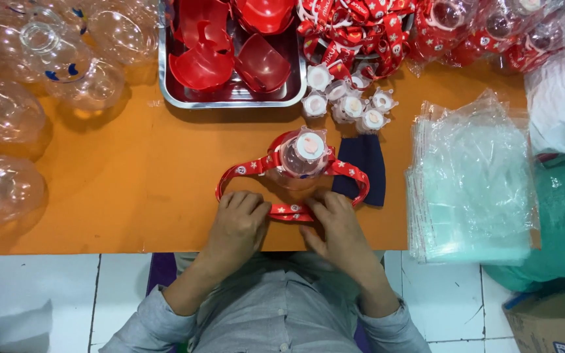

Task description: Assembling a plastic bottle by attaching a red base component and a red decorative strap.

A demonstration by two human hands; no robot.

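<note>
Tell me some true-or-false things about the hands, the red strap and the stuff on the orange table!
1. Both hands, left hand and right hand, touch the red strap. True.
2. The metal tray holds blue pieces. False: its pieces are red.
3. The little bottle has a white cap. True.
4. The pile of clear bags lies by the left hand. False: it lies on the right hand's side.
5. The table is green. False: it is orange.

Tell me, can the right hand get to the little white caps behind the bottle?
Probably yes. The right hand is on the red strap, and bare orange table leads past the bottle to the white caps.
</note>
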